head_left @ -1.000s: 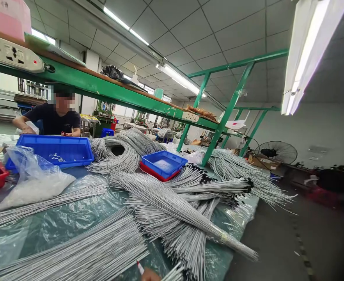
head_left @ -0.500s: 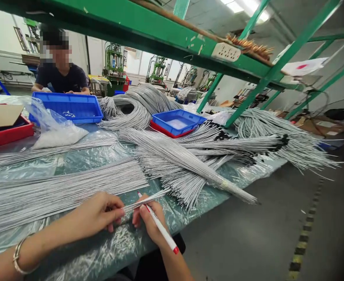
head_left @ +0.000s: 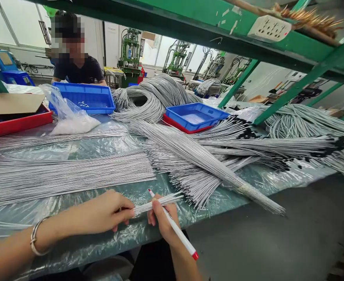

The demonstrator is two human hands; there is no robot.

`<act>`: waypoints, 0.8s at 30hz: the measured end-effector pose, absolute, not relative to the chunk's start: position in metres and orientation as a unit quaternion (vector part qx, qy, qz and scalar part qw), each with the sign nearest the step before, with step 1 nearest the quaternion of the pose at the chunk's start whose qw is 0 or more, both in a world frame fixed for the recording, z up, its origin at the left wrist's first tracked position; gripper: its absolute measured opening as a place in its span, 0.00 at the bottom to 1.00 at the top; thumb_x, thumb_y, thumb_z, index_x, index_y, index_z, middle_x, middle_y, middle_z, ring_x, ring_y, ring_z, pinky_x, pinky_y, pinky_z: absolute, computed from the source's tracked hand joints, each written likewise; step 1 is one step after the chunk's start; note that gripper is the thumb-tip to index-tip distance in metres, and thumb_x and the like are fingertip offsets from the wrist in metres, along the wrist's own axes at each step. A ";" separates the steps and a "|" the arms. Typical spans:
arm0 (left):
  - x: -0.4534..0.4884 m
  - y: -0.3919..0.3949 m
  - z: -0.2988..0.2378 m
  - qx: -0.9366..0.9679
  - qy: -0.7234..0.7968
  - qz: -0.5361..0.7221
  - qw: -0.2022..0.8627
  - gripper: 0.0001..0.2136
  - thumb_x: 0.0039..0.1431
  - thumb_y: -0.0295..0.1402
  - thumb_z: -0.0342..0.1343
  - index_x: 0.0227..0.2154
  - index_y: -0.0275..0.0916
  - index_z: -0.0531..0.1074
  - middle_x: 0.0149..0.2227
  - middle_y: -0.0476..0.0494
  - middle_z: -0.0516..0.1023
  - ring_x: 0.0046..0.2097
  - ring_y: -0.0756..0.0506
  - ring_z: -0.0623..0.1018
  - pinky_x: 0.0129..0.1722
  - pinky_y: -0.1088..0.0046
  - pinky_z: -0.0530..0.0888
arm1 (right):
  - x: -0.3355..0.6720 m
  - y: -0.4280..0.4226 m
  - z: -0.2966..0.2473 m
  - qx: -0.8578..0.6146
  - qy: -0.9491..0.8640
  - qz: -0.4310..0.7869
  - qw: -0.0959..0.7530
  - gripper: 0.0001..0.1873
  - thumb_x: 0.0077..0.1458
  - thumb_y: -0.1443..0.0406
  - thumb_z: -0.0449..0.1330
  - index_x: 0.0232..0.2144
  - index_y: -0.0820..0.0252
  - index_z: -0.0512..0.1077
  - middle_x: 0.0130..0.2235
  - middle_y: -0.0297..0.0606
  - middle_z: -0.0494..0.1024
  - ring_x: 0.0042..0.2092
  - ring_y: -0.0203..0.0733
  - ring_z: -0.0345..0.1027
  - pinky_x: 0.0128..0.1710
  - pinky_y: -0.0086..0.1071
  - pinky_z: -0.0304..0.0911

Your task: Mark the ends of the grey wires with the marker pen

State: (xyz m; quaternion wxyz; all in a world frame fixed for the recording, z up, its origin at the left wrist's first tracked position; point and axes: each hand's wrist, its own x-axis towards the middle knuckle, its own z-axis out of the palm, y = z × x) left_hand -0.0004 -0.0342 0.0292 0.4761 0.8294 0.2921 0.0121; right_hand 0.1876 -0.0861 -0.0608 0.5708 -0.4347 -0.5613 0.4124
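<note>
My left hand (head_left: 115,210), a bangle on its wrist, pinches a small bundle of thin grey wires (head_left: 145,207) between thumb and fingers. The bundle runs across to my right hand (head_left: 164,220), and its ends fan out slightly past the fingers. In my right hand is a slim white marker pen (head_left: 179,233) with a red tip and red end, slanting across the wires. The right fingers also touch the wires; how firmly they grip them is hidden. Behind my hands, a wide layer of straight wires (head_left: 72,173) lies on the plastic-covered table (head_left: 125,238).
A tied wire bundle (head_left: 195,156) lies across black-ended wires (head_left: 274,145) and overhangs the table's front edge. Coiled wires (head_left: 157,93), blue trays (head_left: 197,114), a clear bag (head_left: 75,121) and a red box (head_left: 20,123) stand behind. A co-worker (head_left: 78,68) sits opposite, beneath a green shelf frame (head_left: 189,27).
My view has turned slightly left and down, so the scene sits further right. Both hands keep their hold. The wire ends beyond my right hand look more fanned out.
</note>
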 end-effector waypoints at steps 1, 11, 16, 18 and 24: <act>0.002 -0.037 0.028 0.841 0.296 0.023 0.451 0.18 0.67 0.42 0.44 0.28 0.36 0.69 0.25 0.49 0.72 0.25 0.51 0.74 0.26 0.80 0.66 | 0.187 -0.086 -0.060 -0.441 -0.548 0.419 0.574 0.27 0.63 0.48 0.51 0.18 0.58 0.61 0.14 0.28 0.59 0.17 0.32 0.55 0.21 0.28 0.55; 0.011 -0.028 0.031 0.776 0.335 0.006 0.534 0.18 0.65 0.43 0.47 0.24 0.35 0.65 0.25 0.48 0.73 0.22 0.52 0.73 0.22 0.82 0.65 | 0.235 -0.090 -0.058 -0.487 -0.516 0.149 0.689 0.22 0.63 0.55 0.55 0.55 0.58 0.68 0.39 0.44 0.81 0.31 0.41 0.74 0.26 0.31 0.69; 0.015 -0.024 0.027 0.759 0.339 -0.001 0.556 0.19 0.66 0.45 0.47 0.28 0.34 0.69 0.26 0.47 0.74 0.22 0.53 0.72 0.20 0.83 0.64 | 0.234 -0.091 -0.055 -0.502 -0.618 0.029 0.604 0.20 0.65 0.64 0.51 0.59 0.54 0.66 0.51 0.46 0.76 0.38 0.41 0.73 0.37 0.36 0.71; 0.019 -0.024 0.027 0.750 0.337 0.003 0.570 0.18 0.65 0.46 0.47 0.33 0.34 0.71 0.28 0.47 0.74 0.21 0.54 0.71 0.19 0.83 0.63 | 0.227 -0.090 -0.056 -0.510 -0.636 0.020 0.579 0.20 0.65 0.66 0.50 0.57 0.52 0.68 0.48 0.44 0.77 0.37 0.40 0.71 0.38 0.35 0.71; 0.023 -0.025 0.029 0.747 0.324 0.041 0.579 0.16 0.64 0.42 0.49 0.30 0.34 0.71 0.25 0.49 0.72 0.19 0.56 0.68 0.18 0.85 0.62 | 0.227 -0.092 -0.062 -0.523 -0.516 0.029 0.678 0.27 0.65 0.63 0.53 0.64 0.62 0.58 0.51 0.51 0.77 0.38 0.42 0.74 0.34 0.34 0.71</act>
